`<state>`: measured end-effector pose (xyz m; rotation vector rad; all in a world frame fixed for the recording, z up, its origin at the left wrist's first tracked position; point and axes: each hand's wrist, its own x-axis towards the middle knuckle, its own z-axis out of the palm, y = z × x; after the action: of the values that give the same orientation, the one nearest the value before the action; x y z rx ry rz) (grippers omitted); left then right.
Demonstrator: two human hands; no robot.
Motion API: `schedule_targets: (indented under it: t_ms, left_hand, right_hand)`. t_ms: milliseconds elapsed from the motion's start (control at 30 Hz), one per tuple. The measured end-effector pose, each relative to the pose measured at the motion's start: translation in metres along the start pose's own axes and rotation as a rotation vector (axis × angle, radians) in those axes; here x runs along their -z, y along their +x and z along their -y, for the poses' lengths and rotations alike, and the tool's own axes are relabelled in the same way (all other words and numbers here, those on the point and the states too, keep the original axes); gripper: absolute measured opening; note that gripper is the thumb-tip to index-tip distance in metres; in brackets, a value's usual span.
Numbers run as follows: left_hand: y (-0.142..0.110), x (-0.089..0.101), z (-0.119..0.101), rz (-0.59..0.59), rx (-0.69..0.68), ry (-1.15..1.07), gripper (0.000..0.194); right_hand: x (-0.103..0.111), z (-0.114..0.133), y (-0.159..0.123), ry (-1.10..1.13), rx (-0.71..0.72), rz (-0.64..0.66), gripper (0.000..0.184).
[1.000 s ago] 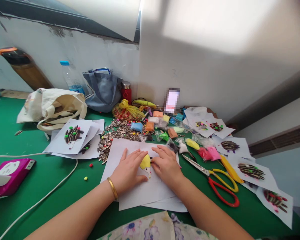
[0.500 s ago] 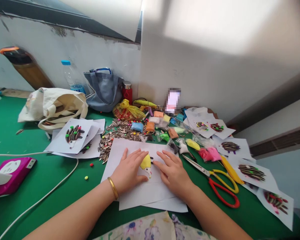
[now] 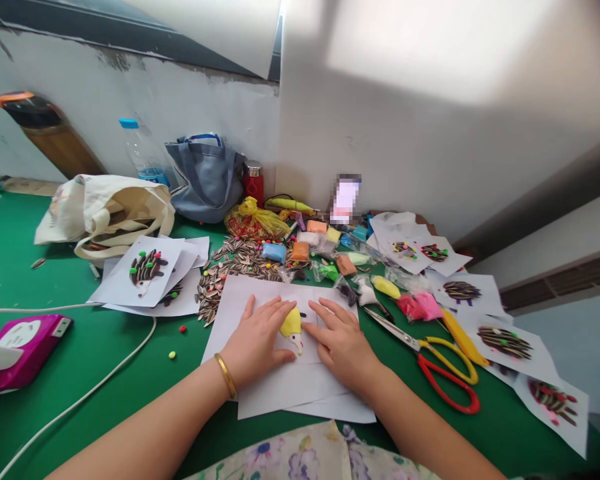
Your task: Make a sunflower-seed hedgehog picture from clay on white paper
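Head | left hand [image 3: 260, 335], right hand [image 3: 345, 341]: apart, spread over paper [image 3: 270, 397] | yellow figure [image 3: 293, 323] between: likely light, soft, dentable; best held by paper's near edge

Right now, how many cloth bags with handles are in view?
2: a cream cloth bag at left and a blue-grey cloth bag beside it, near the white wall.
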<state>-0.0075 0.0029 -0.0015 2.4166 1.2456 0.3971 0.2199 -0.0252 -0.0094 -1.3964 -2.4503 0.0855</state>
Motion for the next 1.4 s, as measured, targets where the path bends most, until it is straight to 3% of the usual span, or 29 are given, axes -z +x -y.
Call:
schedule_targets:
  t_ms: [233, 1100, 1400]
  left_hand:
    - [0.0007, -0.0004, -0.0001, 0.002, 0.003, 0.004, 0.089]
    - [0.0005, -0.0003, 0.0004, 0.000, -0.003, 0.001, 0.086]
    - [-0.0003, 0.0006, -0.0003, -0.001, -0.002, -0.002, 0.086]
  right_hand:
    - [0.0037, -0.0022, -0.0003, 0.004, -0.013, -0.053, 0.046]
    - [0.0029, -0.0030, 0.0016, -0.019, -0.013, 0.001, 0.050]
    - [0.0046, -0.0046, 0.0008, -0.014, -0.018, -0.013, 0.042]
